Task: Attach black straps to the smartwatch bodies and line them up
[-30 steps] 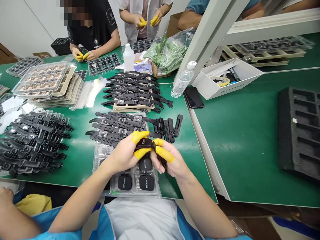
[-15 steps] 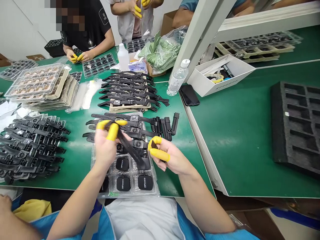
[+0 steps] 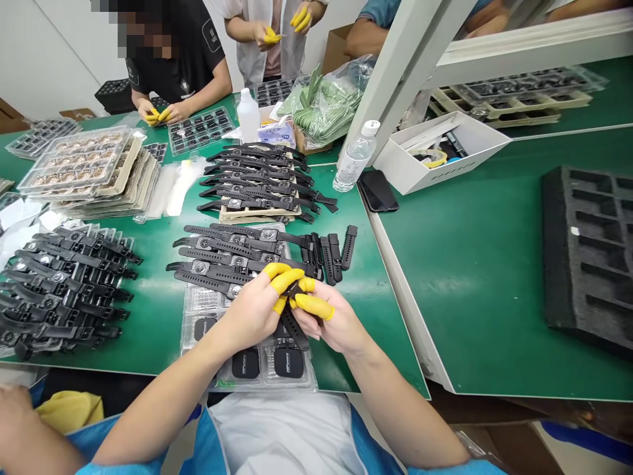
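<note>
Both my hands, with yellow finger cots, meet over the front of a clear plastic tray. My left hand is closed on a black watch strap, whose holed end hangs down below the fingers. My right hand pinches a small dark piece against the strap; the fingers hide most of it, so its exact kind is unclear. Beneath my hands, square black watch faces sit in the tray's pockets. Strapped watches lie across its far part, and loose straps lie to the right.
More strapped watches are heaped at left, others beyond my tray. A water bottle, a phone and a white box stand at right, near a black foam tray. Co-workers are across the table.
My left hand has moved right and down with the strap, bringing it to the dark piece in my right hand. The right hand has barely moved.
</note>
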Demonstrator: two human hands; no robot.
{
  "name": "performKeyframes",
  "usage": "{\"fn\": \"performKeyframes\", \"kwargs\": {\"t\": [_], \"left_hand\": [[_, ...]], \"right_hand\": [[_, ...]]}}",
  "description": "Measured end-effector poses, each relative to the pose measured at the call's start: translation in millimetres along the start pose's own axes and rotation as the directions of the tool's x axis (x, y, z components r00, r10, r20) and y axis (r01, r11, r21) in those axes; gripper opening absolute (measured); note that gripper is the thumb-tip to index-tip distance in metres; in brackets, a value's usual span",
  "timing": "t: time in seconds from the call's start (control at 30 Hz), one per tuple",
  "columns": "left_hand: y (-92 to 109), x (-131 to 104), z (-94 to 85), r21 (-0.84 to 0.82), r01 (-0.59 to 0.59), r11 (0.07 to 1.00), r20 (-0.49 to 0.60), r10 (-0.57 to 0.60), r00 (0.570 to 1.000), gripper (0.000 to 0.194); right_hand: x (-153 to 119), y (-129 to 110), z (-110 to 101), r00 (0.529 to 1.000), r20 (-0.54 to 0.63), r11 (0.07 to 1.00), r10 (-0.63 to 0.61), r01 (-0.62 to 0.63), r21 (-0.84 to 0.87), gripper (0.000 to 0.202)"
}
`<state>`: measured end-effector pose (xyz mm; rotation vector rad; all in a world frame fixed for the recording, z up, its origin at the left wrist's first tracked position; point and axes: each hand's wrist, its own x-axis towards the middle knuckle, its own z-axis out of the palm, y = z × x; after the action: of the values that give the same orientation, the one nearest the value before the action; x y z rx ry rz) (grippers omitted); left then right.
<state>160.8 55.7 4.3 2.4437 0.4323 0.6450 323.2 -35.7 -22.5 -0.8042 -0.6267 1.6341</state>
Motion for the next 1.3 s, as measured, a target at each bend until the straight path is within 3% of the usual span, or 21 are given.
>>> {"fn": "performKeyframes", "kwargs": {"t": [0.17,0.33,0.6,0.7,0.77,0.87,0.97,1.03,1.13,1.3], "left_hand": [[0,-1,6.5,0.021,-0.011,1.0,-0.041,0.012,0.999,0.053],[4,2,-0.6,-0.021,-0.081,0.996,0.017,0.082,0.997,0.05],[4,2,-1.4,0.254,-0.129,0.959,0.028,0.126,0.992,0.044],[6,4,-4.5,0.149,-0.128,0.98,0.031,0.125,0.992,0.045],[14,6,-10.6,0.082,-0.119,0.99,0.03,0.116,0.993,0.047],[34,4,-29.1,0.183,-0.095,0.979,0.07,0.083,0.994,0.047],[51,-4,-59.0,0.434,-0.107,0.894,0.137,0.052,0.989,0.039],[55,-9,-80.8,0.532,-0.134,0.836,0.192,0.035,0.981,0.033],[51,-14,-105.0,0.603,-0.205,0.771,0.297,0.021,0.955,0.023],[44,-19,-117.0,0.708,-0.281,0.648,0.357,0.016,0.934,0.029]], "right_hand": [[0,-2,4,0.999,0.014,0.994,0.035,-0.037,0.106,0.033],[0,-3,3,0.999,-0.011,0.991,0.034,-0.033,0.13,0.034],[0,-4,3,0.998,-0.04,0.999,0.048,-0.048,0.007,0.037],[-2,-2,1,1.0,-0.001,0.999,-0.015,0.014,-0.037,0.039],[-5,-2,-3,0.992,0.012,0.983,-0.124,0.125,-0.132,0.041],[-9,-8,-9,0.937,0.057,0.844,-0.345,0.336,-0.417,0.041],[-12,-15,-15,0.869,0.247,0.606,-0.429,0.479,-0.635,0.032],[-12,-19,-17,0.85,0.361,0.497,-0.384,0.519,-0.695,0.023],[-11,-21,-14,0.878,0.398,0.412,-0.266,0.477,-0.776,0.019],[-11,-20,-12,0.93,0.353,0.338,-0.101,0.366,-0.867,0.015]]}}
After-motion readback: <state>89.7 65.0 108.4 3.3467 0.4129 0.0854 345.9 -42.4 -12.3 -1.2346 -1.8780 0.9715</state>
